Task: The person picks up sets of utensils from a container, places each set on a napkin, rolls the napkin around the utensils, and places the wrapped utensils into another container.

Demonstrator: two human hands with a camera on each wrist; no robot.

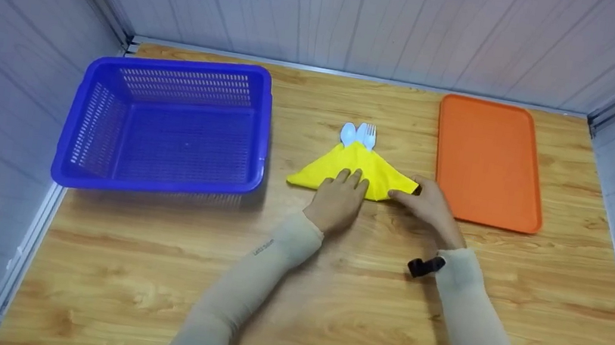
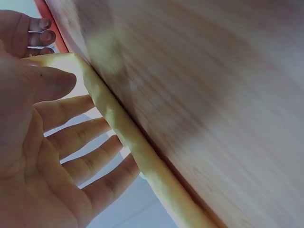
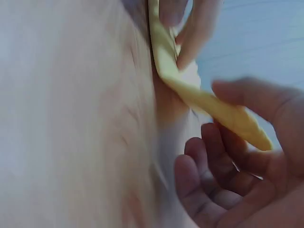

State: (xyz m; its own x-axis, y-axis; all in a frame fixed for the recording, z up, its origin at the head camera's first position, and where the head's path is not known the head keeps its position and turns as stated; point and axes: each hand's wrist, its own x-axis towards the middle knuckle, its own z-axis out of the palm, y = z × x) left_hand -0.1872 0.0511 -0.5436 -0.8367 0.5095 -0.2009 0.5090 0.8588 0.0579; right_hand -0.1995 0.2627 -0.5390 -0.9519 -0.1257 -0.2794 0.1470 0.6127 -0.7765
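A yellow napkin (image 1: 319,173), folded to a triangle, lies mid-table with its peak away from me. Out of its top stick a white spoon (image 1: 347,135), a white fork (image 1: 371,137) and, between them, a third white utensil (image 1: 360,133) whose kind is partly hidden. My left hand (image 1: 338,199) rests on the napkin's near edge, fingers extended across the cloth; the left wrist view shows those fingers (image 2: 90,164) spread. At the right corner, my right hand (image 1: 429,207) pinches the cloth between thumb and curled fingers, and the right wrist view shows that corner lifted off the table.
To the left stands a blue plastic basket (image 1: 161,183) with slotted walls. An orange tray (image 1: 492,162) lies at the right, close to my right hand. Pale panel walls (image 1: 330,13) enclose the wooden table (image 1: 358,324) at the back and sides.
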